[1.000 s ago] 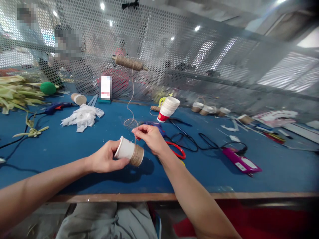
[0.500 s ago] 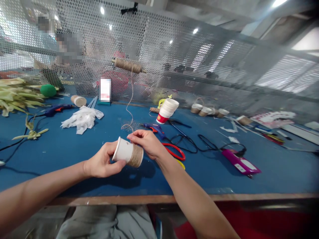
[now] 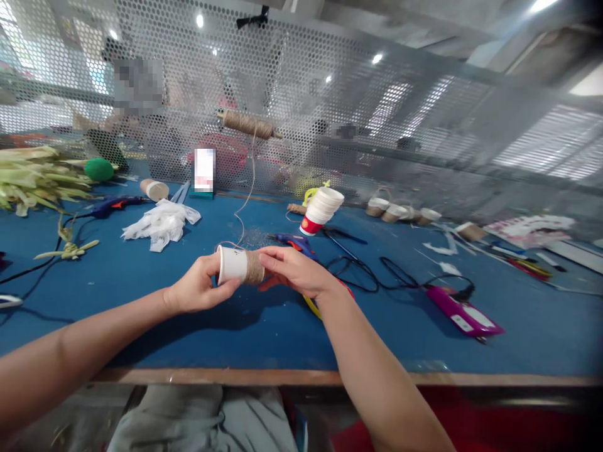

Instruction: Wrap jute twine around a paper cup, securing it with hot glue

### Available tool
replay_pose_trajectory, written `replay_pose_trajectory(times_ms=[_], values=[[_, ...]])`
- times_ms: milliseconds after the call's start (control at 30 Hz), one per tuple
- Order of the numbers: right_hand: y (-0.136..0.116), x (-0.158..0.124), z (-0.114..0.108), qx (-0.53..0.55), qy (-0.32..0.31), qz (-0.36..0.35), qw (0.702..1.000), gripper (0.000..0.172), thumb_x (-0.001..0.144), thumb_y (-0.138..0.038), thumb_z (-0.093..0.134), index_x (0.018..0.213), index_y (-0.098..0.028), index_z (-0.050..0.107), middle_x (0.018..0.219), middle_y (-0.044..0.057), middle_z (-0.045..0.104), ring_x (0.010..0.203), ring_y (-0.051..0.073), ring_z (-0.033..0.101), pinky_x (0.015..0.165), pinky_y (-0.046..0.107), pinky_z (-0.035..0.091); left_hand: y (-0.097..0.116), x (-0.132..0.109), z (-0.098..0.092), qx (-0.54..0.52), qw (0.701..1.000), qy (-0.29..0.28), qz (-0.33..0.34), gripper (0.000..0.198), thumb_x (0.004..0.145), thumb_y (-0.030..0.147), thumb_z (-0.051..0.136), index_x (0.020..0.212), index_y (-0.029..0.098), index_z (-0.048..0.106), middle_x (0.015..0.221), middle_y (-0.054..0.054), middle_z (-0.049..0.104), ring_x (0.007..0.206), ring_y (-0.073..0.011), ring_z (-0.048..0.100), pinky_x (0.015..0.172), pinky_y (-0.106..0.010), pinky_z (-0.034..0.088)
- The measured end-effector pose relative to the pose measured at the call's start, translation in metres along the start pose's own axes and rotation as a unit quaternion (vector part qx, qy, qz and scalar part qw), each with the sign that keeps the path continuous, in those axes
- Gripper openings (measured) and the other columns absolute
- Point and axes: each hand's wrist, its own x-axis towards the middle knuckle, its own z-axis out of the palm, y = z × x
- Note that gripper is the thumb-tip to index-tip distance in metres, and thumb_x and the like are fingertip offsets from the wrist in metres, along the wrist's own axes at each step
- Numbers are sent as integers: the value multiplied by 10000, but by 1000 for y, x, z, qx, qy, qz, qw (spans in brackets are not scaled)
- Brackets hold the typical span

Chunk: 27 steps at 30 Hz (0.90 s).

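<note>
A white paper cup (image 3: 232, 264) lies on its side in the air above the table, its lower part wound with brown twine (image 3: 255, 268). My left hand (image 3: 200, 285) is closed around the cup's rim end, thumb below and fingers behind. At the base end, my right hand (image 3: 292, 271) grips the twine-wrapped part with its fingers bent over it; some fingertips are hidden behind. From the cup a loose strand runs up to a twine spool (image 3: 247, 124) hung on the perforated metal screen.
Behind my hands are a stack of paper cups (image 3: 322, 210) and a blue glue gun (image 3: 294, 243). A purple power strip (image 3: 464, 312) lies to the right with black cords. White crumpled material (image 3: 162, 225), another glue gun (image 3: 115, 204) and pale husks (image 3: 40, 179) occupy the left.
The cup has been raised slightly and turned more level. My right hand has moved from pinching the strand above the cup to gripping the wrapped base end. The view has shifted a little.
</note>
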Motion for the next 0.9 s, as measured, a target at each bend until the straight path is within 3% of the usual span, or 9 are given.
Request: replay_pose_trajectory(times_ms=[67,167,233,333,433,533,733,833,900], values=[[-1,-1,-1,-43,32,-28,998,385,676,-372,642,977,-147,558,874,50,594,726,134,575,661,296,499,-2,2,0,-29,999,-9,-27,210,696,205,564,863,97,634,844,-78,647,790,-191,564,786,-278,414],[1,0,1,-117,79,-76,987,420,645,-292,676,1015,-162,528,971,53,583,764,128,576,738,304,483,-5,5,-1,-172,977,-7,-125,340,667,238,620,982,112,602,942,-82,645,847,-206,578,781,-284,425],[4,3,4,-153,86,-100,979,439,639,-258,677,1034,-173,505,1003,58,574,819,139,572,772,313,475,-7,8,-2,-277,940,7,-200,365,628,238,661,965,109,608,914,-82,657,804,-195,593,753,-280,433],[11,8,9,-201,90,-128,967,437,641,-223,662,1039,-190,486,1047,62,542,864,145,562,805,328,467,-8,13,-4,-418,861,64,-283,302,576,208,686,845,79,633,802,-91,670,693,-165,604,686,-257,443],[18,11,12,-264,95,-147,948,413,646,-210,647,1026,-203,486,1075,60,507,871,145,555,823,345,458,-9,16,-3,-468,813,84,-337,257,553,188,686,768,56,638,721,-92,665,616,-150,599,631,-245,445],[20,12,13,-297,94,-148,938,407,639,-214,651,1010,-203,484,1068,62,499,879,153,549,821,356,455,-9,16,0,-450,819,94,-342,258,548,182,694,767,59,634,698,-73,661,608,-142,597,614,-231,439],[13,9,10,-246,97,-122,957,454,623,-304,673,1025,-190,495,1098,89,515,921,170,545,782,326,468,-12,11,5,-416,850,95,-309,280,561,208,702,800,88,619,709,-33,654,623,-122,587,640,-229,431],[8,7,-4,-259,202,-132,935,311,693,-381,594,914,-168,545,941,79,597,822,161,568,729,311,463,-14,10,6,-379,871,89,-301,291,592,265,693,814,92,617,720,-25,645,629,-111,574,641,-223,416],[3,6,-20,-310,300,-118,894,265,734,-415,529,788,-158,563,767,61,621,699,157,570,664,303,448,-16,9,7,-349,882,87,-305,282,618,313,676,785,93,615,680,-12,626,599,-99,554,605,-211,397]])
